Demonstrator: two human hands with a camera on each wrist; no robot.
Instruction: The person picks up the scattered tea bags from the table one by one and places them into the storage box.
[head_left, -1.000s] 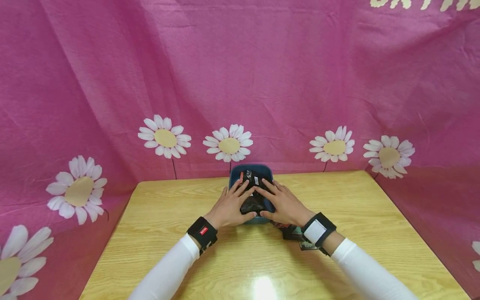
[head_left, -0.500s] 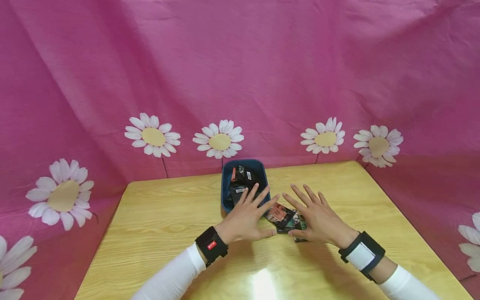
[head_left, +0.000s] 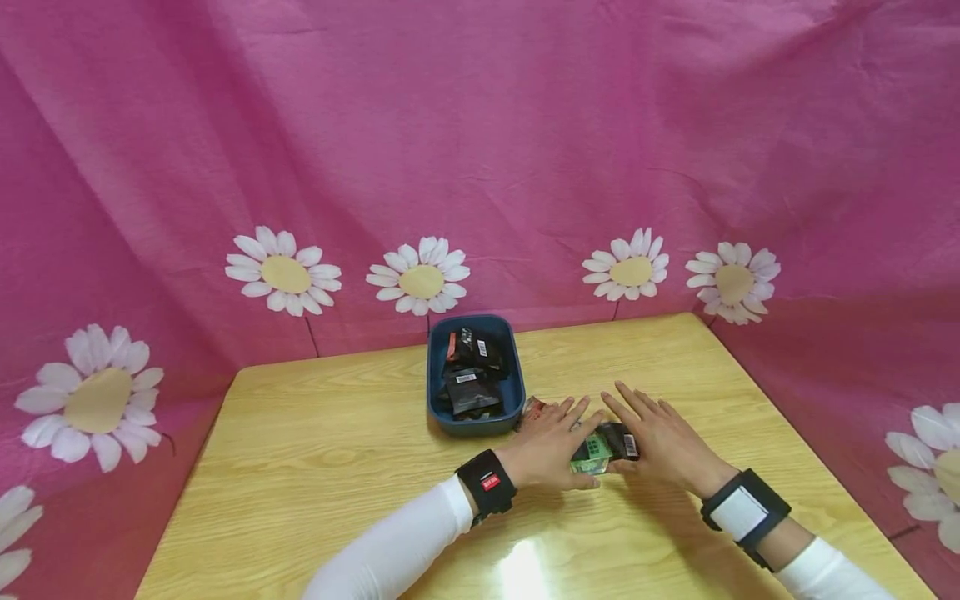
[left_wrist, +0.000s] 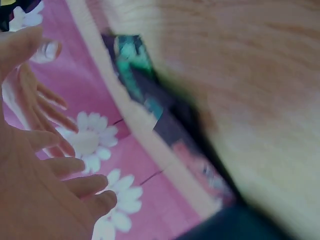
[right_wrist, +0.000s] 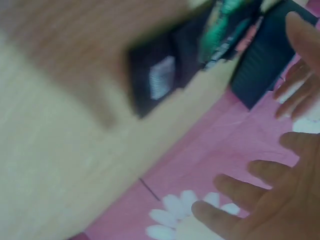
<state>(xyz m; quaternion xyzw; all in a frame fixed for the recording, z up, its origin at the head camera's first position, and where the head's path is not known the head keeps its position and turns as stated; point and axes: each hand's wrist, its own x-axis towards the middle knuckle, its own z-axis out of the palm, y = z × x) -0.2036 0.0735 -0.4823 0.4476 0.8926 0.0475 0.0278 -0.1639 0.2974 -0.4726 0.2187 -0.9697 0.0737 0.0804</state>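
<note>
My left hand (head_left: 549, 450), fingers spread, hovers over several small flat packets near the middle of the table. My right hand (head_left: 667, 442) is at their right side, its fingers also spread and pointing away. Between the hands show a green packet (head_left: 592, 450) and a black packet (head_left: 624, 442) with a white barcode label. A red packet (head_left: 531, 410) peeks out beyond the left fingers. In the left wrist view the packets (left_wrist: 134, 65) lie in a row away from the palm. Both palms face inward, holding nothing.
A dark blue bin (head_left: 517, 392) with several black packets (head_left: 474, 392) inside stands just left of the loose packets. The wooden table (head_left: 330, 450) ends at a pink cloth (head_left: 525, 167) printed with daisies.
Both hands have left the bin, where they rested over the packets, and moved right to the loose packets. They spread apart, then came closer together. The view has shifted slightly.
</note>
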